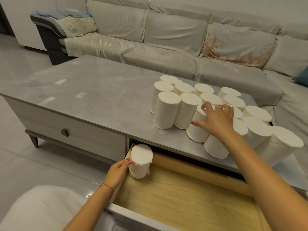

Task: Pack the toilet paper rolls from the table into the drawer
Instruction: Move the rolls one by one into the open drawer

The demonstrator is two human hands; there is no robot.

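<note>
Left hand grip grasping drawer roll | right hand grip around table roll, fingertips hidden

rolls on table: 16 | roll in drawer: 1 | hands: 2

Legible markings: none found.
No text, label, brand, number or sign can be read on any surface in view. The wrapped rolls under and beside the right hand are plain white, as is the roll at the left hand. The pale strips on the table top, well to the left of both hands, carry no readable characters.
</note>
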